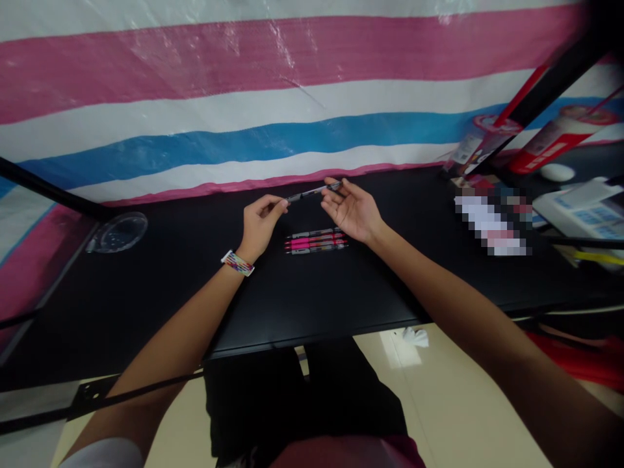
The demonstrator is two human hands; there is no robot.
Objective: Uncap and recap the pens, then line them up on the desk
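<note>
While the left hand (263,224) pinches one end of a slim pen (309,193) between thumb and fingers near the frame's centre, the right hand (353,211), palm up with its fingers partly spread, meets the other end, though how firmly it grips is unclear. Just below, a row of pens (316,244) lies side by side on the black table (312,299), with a clear round dish (119,233) at the left of the frame.

A black table (302,299) carries a neat row of pens (316,244), pink and dark, side by side. From the pens, a clear round dish (119,233) lies at nine o'clock, and two red-rimmed canisters (550,143) stand around two o'clock.
</note>
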